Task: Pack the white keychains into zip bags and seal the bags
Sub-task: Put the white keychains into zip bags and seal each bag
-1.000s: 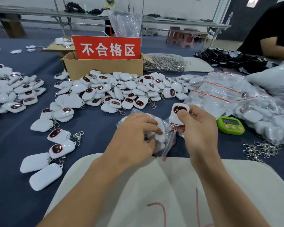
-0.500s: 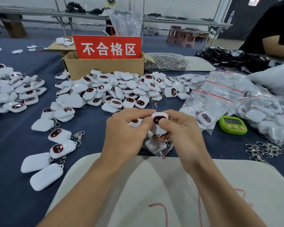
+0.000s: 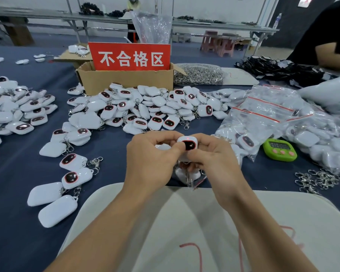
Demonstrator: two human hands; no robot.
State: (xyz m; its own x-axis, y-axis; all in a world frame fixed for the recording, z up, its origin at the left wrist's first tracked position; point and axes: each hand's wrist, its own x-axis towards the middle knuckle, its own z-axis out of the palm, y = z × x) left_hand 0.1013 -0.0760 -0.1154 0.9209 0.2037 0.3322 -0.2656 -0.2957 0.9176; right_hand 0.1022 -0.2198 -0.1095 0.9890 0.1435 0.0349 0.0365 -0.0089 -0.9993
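White keychain [image 3: 188,145] pinched by both the left hand [image 3: 151,156] and right hand [image 3: 214,160] above a part-filled zip bag [image 3: 186,174]; best lowered squarely into its mouth.

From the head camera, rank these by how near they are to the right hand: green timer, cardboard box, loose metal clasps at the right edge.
From the right hand:
1. green timer, just to its right on the cloth.
2. loose metal clasps, further right and nearer the table's edge.
3. cardboard box, far back, left of centre.
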